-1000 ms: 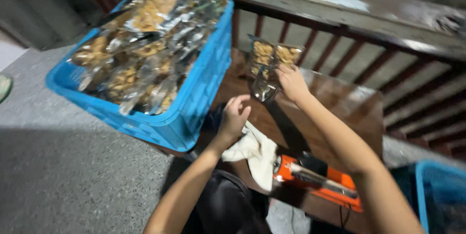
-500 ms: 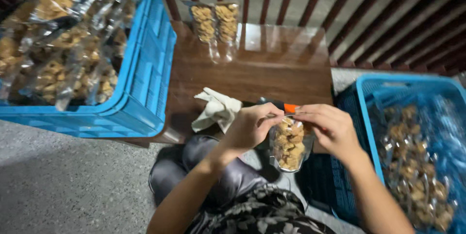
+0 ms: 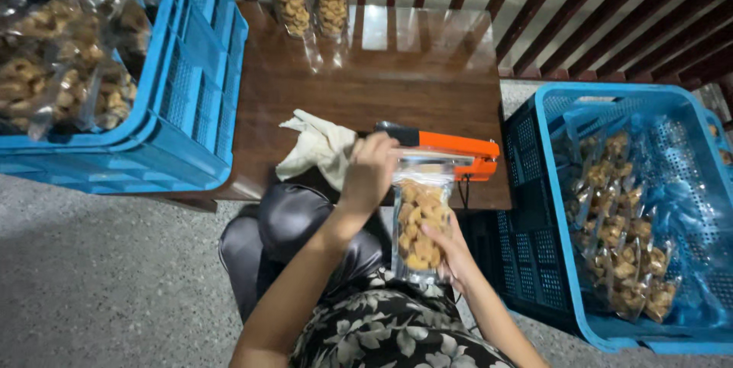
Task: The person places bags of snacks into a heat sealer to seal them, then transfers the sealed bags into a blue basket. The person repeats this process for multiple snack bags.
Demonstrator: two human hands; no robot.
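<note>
The person wears a dark top [image 3: 382,334] printed all over with pale grey and white flowers and leaves, seen at the near edge of the view. Below it, glossy dark trousers [image 3: 294,234] with a satin-like sheen cover the legs, catching the light in soft highlights over the knees. Both forearms are bare, with no sleeves reaching them. No rings, watch or bracelets show on the left hand [image 3: 370,173] or the right hand [image 3: 450,253].
</note>
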